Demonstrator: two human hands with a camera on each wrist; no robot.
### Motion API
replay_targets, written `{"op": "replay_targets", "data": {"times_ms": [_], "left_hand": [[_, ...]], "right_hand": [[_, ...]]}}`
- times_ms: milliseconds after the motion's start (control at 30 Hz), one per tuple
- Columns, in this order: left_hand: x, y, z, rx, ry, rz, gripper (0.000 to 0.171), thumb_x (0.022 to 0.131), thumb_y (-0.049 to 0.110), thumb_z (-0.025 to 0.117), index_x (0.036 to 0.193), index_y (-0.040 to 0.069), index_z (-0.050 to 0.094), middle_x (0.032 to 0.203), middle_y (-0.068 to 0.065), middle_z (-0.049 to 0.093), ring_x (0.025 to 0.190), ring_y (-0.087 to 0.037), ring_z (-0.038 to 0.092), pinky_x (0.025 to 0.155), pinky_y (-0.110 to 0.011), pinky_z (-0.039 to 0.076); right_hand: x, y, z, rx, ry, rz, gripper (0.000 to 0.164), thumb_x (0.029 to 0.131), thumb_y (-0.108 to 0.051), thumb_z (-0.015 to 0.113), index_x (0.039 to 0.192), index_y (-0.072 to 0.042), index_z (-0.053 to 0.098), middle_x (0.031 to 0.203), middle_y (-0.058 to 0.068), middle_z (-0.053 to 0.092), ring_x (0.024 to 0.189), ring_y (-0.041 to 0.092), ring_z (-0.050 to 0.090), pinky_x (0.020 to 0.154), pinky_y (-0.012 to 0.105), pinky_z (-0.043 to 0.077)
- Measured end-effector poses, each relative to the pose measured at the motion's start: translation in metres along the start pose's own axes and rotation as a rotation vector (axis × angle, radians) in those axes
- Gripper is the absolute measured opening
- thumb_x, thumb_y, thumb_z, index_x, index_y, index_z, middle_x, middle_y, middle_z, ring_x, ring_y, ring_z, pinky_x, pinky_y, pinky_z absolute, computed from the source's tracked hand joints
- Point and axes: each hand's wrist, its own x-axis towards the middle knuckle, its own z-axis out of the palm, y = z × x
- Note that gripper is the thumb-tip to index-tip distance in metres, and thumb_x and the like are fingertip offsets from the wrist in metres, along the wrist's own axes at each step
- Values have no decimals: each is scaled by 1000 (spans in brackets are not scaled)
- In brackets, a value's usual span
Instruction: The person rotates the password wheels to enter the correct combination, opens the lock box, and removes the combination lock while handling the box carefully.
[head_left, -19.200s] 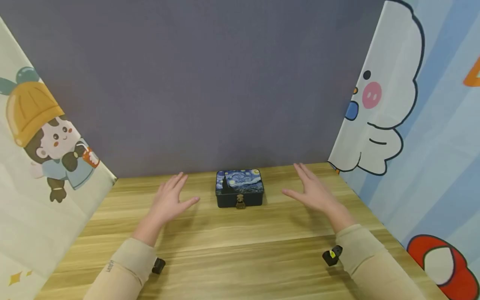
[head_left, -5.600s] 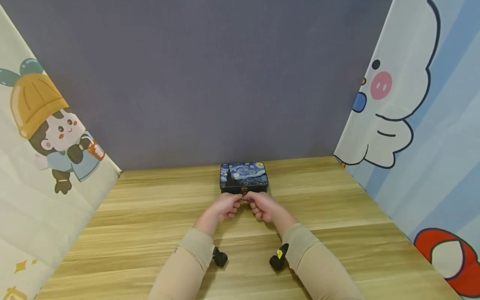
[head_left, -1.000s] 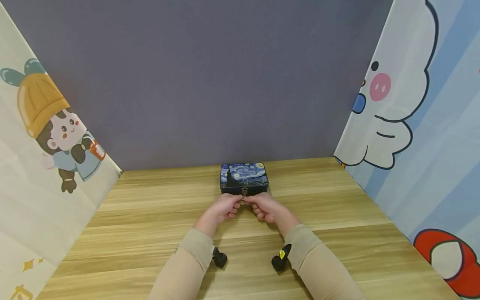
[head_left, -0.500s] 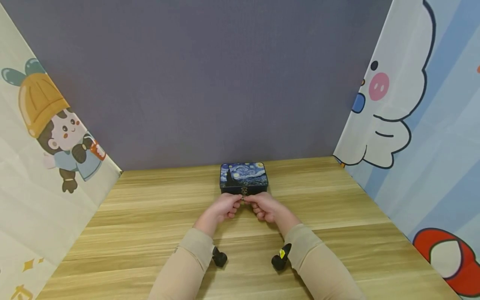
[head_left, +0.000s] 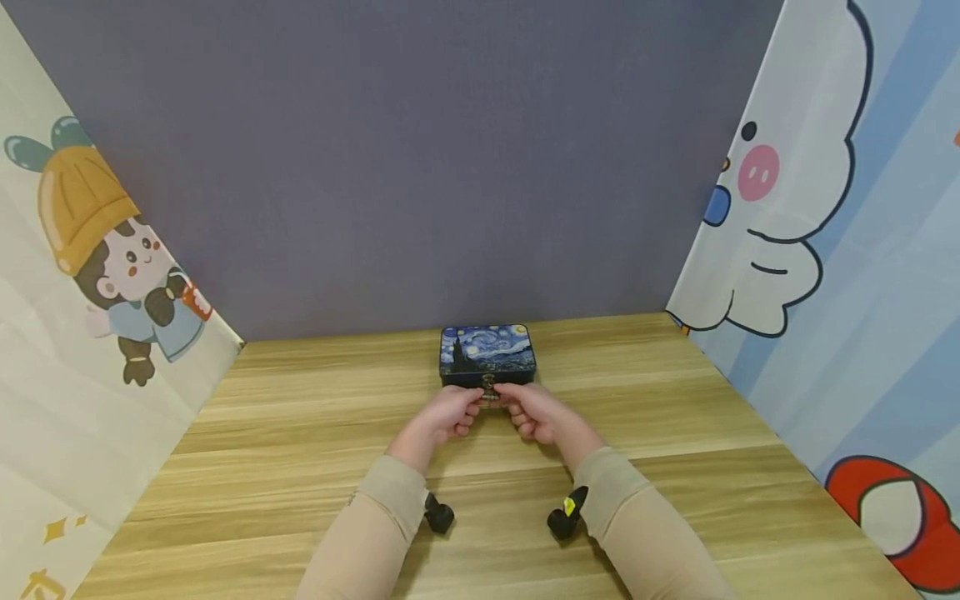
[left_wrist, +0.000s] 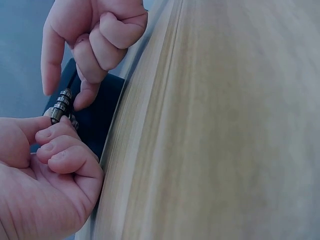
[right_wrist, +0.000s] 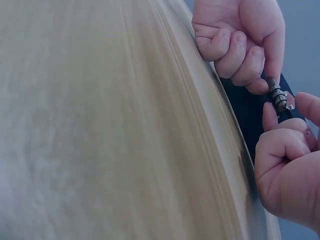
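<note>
A small dark tin box [head_left: 487, 350] with a starry night painting on its lid stands at the back of the table, lid down. A bronze combination padlock [left_wrist: 61, 104] with number rings hangs at its front clasp [head_left: 488, 381]. My left hand [head_left: 447, 412] pinches one end of the padlock between thumb and index finger, its other fingers curled in. From the opposite side, my right hand [head_left: 534, 410] holds its thumb [right_wrist: 307, 106] and index finger parted around the number rings, with a small gap to the metal; its remaining fingers are curled.
The wood-grain table [head_left: 300, 500] meets a grey back panel [head_left: 450, 167] right behind the box. Cartoon-printed curtains [head_left: 45, 375] flank both sides. Small black devices [head_left: 438, 515] sit at both cuffs.
Since 19.2 s ago both hands have come in from the sides to the padlock. Over the last half second my right thumb and index finger have drawn slightly right, off the rings; the left hand stays.
</note>
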Motion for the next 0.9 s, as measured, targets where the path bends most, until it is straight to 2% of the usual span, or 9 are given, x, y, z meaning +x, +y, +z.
{"op": "replay_targets", "data": {"times_ms": [433,700,900], "left_hand": [[0,0,0,11,2,-1,30,109,24,47,99,-3,55,66,3,37,49,-10,24,47,-24,26],[-1,1,0,16,10,-2,29,108,24,48,96,-2,55,66,2,37,49,-10,25,48,-24,26],[1,0,0,12,7,-2,29,108,24,48,97,-1,56,67,2,40,49,-9,27,48,-23,28]], "right_hand": [[-1,0,-4,12,-8,1,42,98,-33,66,111,7,60,55,-10,28,43,3,24,39,18,20],[0,-1,0,-2,-12,7,37,98,-33,66,103,3,61,55,-10,28,43,3,24,39,18,20],[3,0,2,-23,-12,11,37,99,-33,65,105,3,63,54,-9,29,43,3,24,39,18,20]]}}
